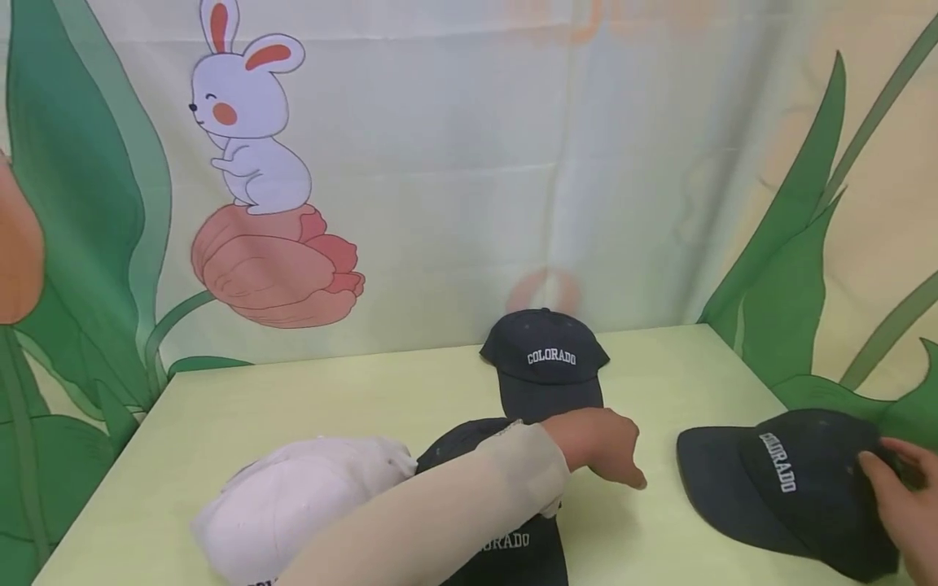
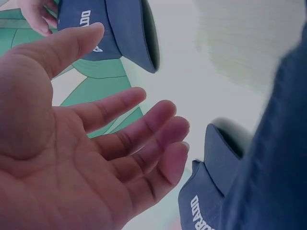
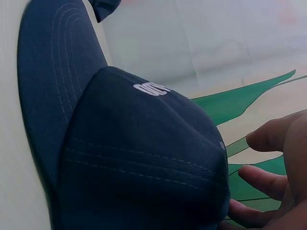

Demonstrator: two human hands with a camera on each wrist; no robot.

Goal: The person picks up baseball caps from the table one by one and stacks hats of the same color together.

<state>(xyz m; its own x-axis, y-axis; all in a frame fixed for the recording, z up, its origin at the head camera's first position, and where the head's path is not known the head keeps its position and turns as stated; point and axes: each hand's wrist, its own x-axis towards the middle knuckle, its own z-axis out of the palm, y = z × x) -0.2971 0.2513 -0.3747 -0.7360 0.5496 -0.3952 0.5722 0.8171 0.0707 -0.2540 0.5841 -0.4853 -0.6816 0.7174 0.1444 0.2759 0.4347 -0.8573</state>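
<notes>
A dark navy baseball cap (image 1: 799, 488) with white COLORADO lettering lies at the table's right side, its brim pointing left. Beside its crown is my right hand (image 1: 909, 496). In the right wrist view, the thumb and forefinger stand apart from the crown (image 3: 148, 139), while a lower fingertip meets or nearly meets its edge. My left hand (image 1: 601, 443) hovers mid-table, left of that cap, and its loosely bent fingers (image 2: 120, 139) hold nothing. Another navy COLORADO cap (image 1: 545, 350) stands at the back. Under the left sleeve sits a third navy cap (image 1: 523, 561), partly hidden.
A white cap (image 1: 293, 505) lies front left, partly behind the left sleeve (image 1: 432, 505), with lettering cut off at the frame's bottom. The pale green table (image 1: 352, 391) meets a hanging printed cloth (image 1: 425, 163) with a rabbit and plants.
</notes>
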